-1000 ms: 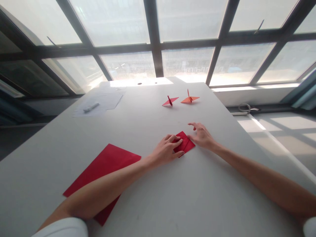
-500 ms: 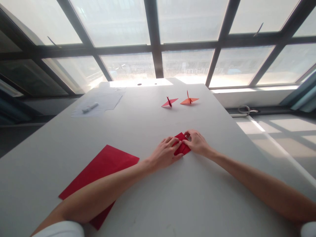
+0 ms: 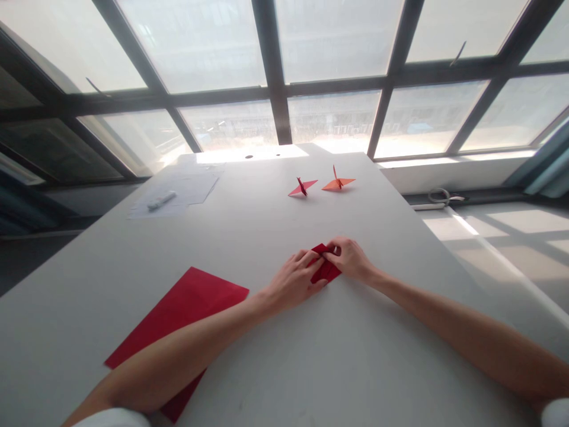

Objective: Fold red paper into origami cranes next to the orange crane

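Head view: the left hand lies flat with its fingers spread, pressing down on the near-left part of the folded red paper; the right hand is closed in a pinch, thumb and forefinger gripping the paper's far edge; the two hands are touching or nearly so above the piece. The folded red paper sits flat on the white worktop, right of centre, mostly covered by the fingers. Judgement: the piece is very light, thin and pliant; it holds a crease but would tear or crumple under a hard pull; on the smooth worktop it is likely to slide unless pinned, so one hand flat as anchor and a fingertip pinch at a free edge or corner is the sound hold. Outward: a larger red sheet lies flat to the left, partly under the left forearm; a red paper crane and an orange paper crane stand side by side farther off, apart from each other; white papers with a marker lie at the far left.
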`<move>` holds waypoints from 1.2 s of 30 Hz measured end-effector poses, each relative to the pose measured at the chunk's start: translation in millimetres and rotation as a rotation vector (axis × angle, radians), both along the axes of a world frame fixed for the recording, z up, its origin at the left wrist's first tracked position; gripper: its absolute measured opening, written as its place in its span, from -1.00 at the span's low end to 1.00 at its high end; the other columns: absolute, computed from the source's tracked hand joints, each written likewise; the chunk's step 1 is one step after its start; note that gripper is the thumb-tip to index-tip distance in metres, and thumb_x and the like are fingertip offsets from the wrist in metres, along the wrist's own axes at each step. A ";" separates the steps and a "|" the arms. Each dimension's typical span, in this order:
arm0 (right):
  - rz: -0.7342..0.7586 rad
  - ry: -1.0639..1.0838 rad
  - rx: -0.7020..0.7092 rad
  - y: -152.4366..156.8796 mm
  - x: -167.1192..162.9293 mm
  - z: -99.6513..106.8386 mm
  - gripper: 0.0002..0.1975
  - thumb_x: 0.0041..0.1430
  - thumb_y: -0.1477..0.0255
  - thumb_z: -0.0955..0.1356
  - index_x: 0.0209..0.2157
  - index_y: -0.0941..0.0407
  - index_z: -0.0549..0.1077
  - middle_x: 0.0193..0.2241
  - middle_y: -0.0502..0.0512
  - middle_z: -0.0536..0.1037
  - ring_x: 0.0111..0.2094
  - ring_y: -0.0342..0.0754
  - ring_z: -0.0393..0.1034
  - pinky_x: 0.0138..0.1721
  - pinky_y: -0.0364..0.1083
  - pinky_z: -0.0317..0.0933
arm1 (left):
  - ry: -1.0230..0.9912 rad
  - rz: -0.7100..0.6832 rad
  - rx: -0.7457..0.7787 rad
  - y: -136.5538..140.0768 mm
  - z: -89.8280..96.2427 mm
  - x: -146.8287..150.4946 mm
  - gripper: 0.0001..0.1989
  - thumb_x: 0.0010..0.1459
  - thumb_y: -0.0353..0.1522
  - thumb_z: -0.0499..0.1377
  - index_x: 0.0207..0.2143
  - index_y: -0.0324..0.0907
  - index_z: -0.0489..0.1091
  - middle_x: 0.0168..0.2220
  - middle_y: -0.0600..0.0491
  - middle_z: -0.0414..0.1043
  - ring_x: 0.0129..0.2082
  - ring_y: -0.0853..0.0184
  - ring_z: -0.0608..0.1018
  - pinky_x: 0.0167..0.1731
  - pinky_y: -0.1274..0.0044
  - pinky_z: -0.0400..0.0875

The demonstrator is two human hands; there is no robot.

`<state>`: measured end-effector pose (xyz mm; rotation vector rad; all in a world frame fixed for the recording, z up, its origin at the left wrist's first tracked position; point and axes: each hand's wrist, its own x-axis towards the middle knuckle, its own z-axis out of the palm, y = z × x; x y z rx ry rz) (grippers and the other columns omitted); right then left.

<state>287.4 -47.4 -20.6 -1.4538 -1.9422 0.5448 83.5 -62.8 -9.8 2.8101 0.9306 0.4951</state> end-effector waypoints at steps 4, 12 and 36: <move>-0.026 -0.066 0.029 2.4 0.8 0.9 -0.92 0.09 0.46 0.35 -0.47 0.08 0.47 -0.45 0.02 0.56 -0.43 -0.10 0.36 -0.38 -0.14 0.13 | -0.006 -0.008 0.003 0.5 -0.9 0.0 -0.57 0.29 -0.20 0.10 0.17 -0.06 0.26 0.06 -0.08 0.34 0.05 0.13 0.37 0.10 0.27 0.31; -0.011 -0.072 0.026 5.8 3.1 -0.4 -0.91 0.10 0.43 0.35 -0.43 0.08 0.51 -0.44 0.01 0.56 -0.42 -0.10 0.35 -0.37 -0.15 0.12 | 0.008 -0.027 0.034 0.8 -1.1 0.1 -0.59 0.29 -0.22 0.10 0.16 -0.11 0.27 0.09 -0.08 0.35 0.08 0.12 0.37 0.13 0.26 0.30; 0.306 -0.165 0.212 -3.3 16.5 1.0 -0.66 0.14 0.69 0.27 -0.30 0.04 0.60 -0.31 0.06 0.53 -0.21 -0.05 0.36 -0.17 -0.12 0.24 | -0.121 0.046 -0.094 -9.5 -1.6 0.1 -0.61 0.26 -0.30 0.12 0.11 -0.16 0.17 0.02 -0.13 0.25 -0.05 0.18 0.45 -0.10 0.33 0.48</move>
